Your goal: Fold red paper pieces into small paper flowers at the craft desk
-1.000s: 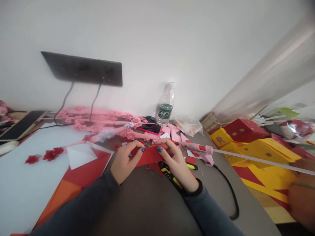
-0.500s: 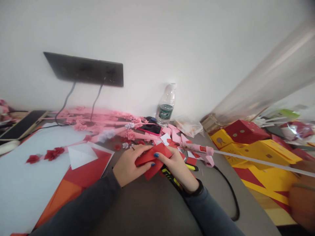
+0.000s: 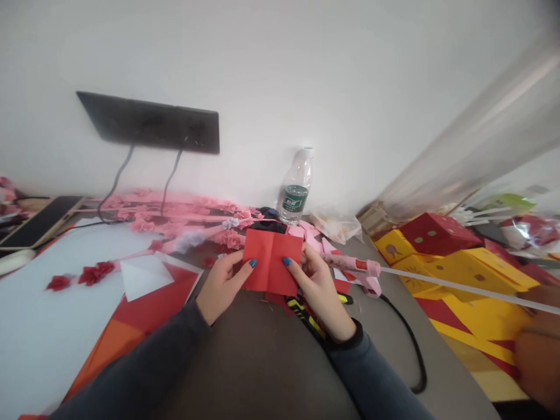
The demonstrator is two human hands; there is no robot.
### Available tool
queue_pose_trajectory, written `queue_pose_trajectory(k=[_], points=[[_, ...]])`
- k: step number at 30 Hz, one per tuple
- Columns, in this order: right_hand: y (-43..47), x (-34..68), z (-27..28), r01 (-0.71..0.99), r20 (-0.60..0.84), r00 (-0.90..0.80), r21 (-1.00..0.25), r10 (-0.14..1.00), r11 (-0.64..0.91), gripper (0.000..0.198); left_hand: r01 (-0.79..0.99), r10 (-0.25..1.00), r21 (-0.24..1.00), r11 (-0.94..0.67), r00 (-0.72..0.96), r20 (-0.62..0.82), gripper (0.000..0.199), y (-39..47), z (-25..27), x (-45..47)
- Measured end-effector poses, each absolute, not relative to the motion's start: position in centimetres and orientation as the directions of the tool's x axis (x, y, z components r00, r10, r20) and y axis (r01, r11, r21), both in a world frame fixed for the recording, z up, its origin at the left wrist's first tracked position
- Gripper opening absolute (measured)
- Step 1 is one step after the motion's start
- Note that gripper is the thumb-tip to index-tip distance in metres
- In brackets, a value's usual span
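A square of red paper (image 3: 272,262) is held up, spread flat, with a crease running down its middle. My left hand (image 3: 223,286) pinches its left edge, thumb on the near face. On the right edge my right hand (image 3: 321,289) grips it the same way. Just beyond my right hand lies a pink glue gun (image 3: 354,264) with a long white glue stick (image 3: 464,289) out of its back. Under my right wrist are black-and-yellow cutters (image 3: 301,312), partly hidden. Red and pink paper scraps (image 3: 310,236) lie behind the held paper.
Pink paper-flower branches (image 3: 184,216) lie along the wall. A water bottle (image 3: 295,189) stands behind the scraps. Red and white sheets (image 3: 151,294) are at left, near a phone (image 3: 41,221). At right are yellow and red paper boxes (image 3: 476,271) and a black cord (image 3: 413,338).
The red paper was folded between my hands and is now opened out flat. My hands have moved apart to its two side edges.
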State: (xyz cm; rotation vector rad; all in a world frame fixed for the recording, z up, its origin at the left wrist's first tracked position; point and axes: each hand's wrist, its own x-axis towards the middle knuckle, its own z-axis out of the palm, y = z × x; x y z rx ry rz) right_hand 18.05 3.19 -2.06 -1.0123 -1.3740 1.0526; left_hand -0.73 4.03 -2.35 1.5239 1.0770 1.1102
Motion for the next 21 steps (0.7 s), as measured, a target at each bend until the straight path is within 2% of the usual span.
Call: queue_pose_trajectory(k=[3, 9, 11, 15, 17, 21], points=[[3.2, 18.0, -1.9, 0.059, 0.259, -0.096, -0.962, 0.961, 0.265, 0.029, 0.111, 0.97, 0.977, -0.183, 0.182, 0.161, 0.023, 4.1, -2.2, -0.8], [3.4, 18.8, -2.0, 0.168, 0.307, -0.046, -0.936, 0.951, 0.31, 0.014, 0.231, 0.961, 0.936, -0.265, 0.14, 0.238, 0.019, 4.0, -2.6, -1.3], [3.5, 19.1, -1.9, 0.163, 0.335, -0.042, -0.927, 0.941, 0.338, 0.012, 0.176, 0.957, 0.947, -0.27, 0.157, 0.244, 0.025, 3.9, -2.6, -1.4], [3.3, 19.2, -1.5, 0.179, 0.405, -0.086, -0.893, 0.91, 0.414, 0.016, -0.053, 0.975, 0.99, -0.133, 0.17, 0.141, 0.038, 3.9, -2.5, -1.3], [3.2, 19.0, -1.2, 0.202, 0.44, -0.12, -0.867, 0.89, 0.456, 0.016, -0.001, 0.976, 0.99, -0.139, 0.171, 0.137, 0.037, 4.1, -2.4, -1.2], [3.1, 18.8, -1.1, 0.236, 0.48, -0.229, -0.817, 0.847, 0.527, 0.022, 0.236, 0.959, 0.94, -0.248, 0.198, 0.203, 0.017, 4.2, -2.1, -1.1]])
